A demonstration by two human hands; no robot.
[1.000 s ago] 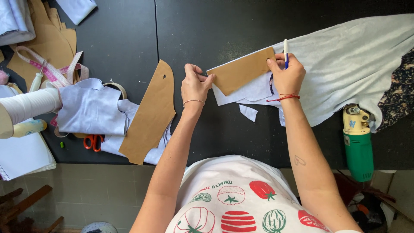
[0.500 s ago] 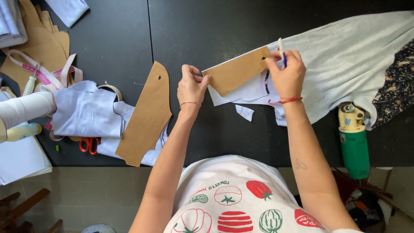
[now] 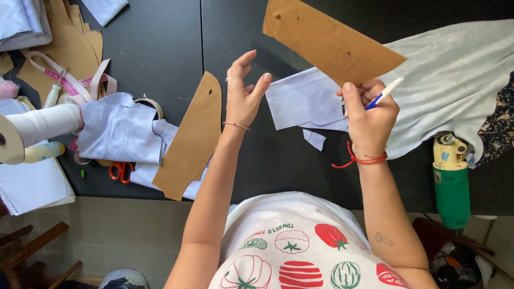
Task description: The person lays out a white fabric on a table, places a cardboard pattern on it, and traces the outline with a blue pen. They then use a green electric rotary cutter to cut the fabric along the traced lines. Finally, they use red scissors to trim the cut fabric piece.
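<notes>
My right hand (image 3: 369, 115) pinches a brown card pattern (image 3: 329, 40) plus a blue-white pen (image 3: 383, 93), lifted over the table (image 3: 160, 43); pattern's top edge cut off by frame. Left hand (image 3: 242, 91) open, fingers apart, holding nothing, above pale cloth piece (image 3: 305, 101). Cloth's right part hidden behind my hand. Green tool (image 3: 451, 179) at table's right edge, label too small to read.

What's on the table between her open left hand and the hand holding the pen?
In the head view, a pale cut cloth piece lies between the left hand and right hand, on the black table.
</notes>
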